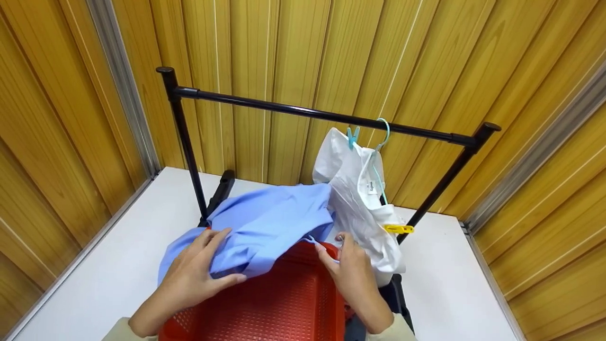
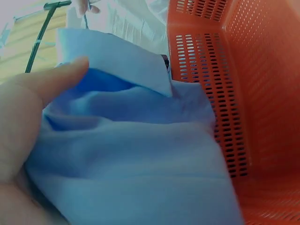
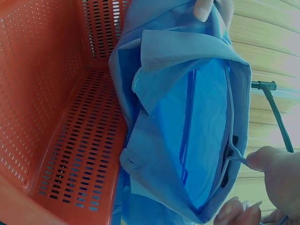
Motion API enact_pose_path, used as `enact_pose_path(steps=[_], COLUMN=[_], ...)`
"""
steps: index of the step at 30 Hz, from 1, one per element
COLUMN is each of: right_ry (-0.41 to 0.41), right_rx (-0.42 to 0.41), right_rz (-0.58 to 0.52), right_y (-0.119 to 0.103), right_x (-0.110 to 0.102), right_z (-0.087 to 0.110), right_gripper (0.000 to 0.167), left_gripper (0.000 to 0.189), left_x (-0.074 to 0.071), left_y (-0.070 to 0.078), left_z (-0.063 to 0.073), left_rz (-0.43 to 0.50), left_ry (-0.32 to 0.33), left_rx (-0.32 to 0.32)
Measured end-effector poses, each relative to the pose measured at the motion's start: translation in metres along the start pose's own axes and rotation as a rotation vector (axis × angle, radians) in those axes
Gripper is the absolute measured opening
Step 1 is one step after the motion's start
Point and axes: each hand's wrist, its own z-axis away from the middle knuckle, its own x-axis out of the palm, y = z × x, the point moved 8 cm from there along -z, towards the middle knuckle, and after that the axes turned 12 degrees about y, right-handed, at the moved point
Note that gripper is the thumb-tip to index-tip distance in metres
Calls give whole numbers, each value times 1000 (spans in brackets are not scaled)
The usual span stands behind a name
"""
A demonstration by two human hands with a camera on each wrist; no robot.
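Note:
A light blue collared shirt (image 1: 274, 213) lies over the far rim of a red plastic basket (image 1: 265, 303). My left hand (image 1: 194, 270) holds it at the left, cloth between thumb and fingers. In the left wrist view, the thumb (image 2: 70, 75) lies against the shirt near its collar (image 2: 117, 58). My right hand (image 1: 350, 265) pinches the neck of a thin light blue hanger (image 3: 236, 157) at the collar opening. Most of that hanger is hidden inside the shirt, which gapes toward the right wrist view.
Behind the basket stands a black rack with a horizontal bar (image 1: 303, 111). A white shirt (image 1: 355, 203) hangs on it from a teal hanger (image 1: 387, 132), with a teal clothespin (image 1: 352, 137) and a yellow clothespin (image 1: 398, 229) clipped on. Wood-patterned walls enclose the white table (image 1: 128, 241).

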Motion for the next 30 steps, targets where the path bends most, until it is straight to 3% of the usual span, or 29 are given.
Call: enact_pose_path(steps=[5,11,21,30], right_ry=[2,31,29,31], right_rx=[-10,-29,7,11], right_rz=[35,66,65,43], right_y=[-4,-8,-9,-9], right_x=[0,-3,-3,-2], right_z=[-1,0,1,1], right_gripper=[42,41,43,43], left_gripper=[87,78,72,59], left_x=[2,19,37,35], left_y=[27,56,74,68], left_z=[-5,-10,-8,-8], left_rz=[-158,-239,-219,-218], left_ry=[81,135,237,217], left_rx=[161,293,400,377])
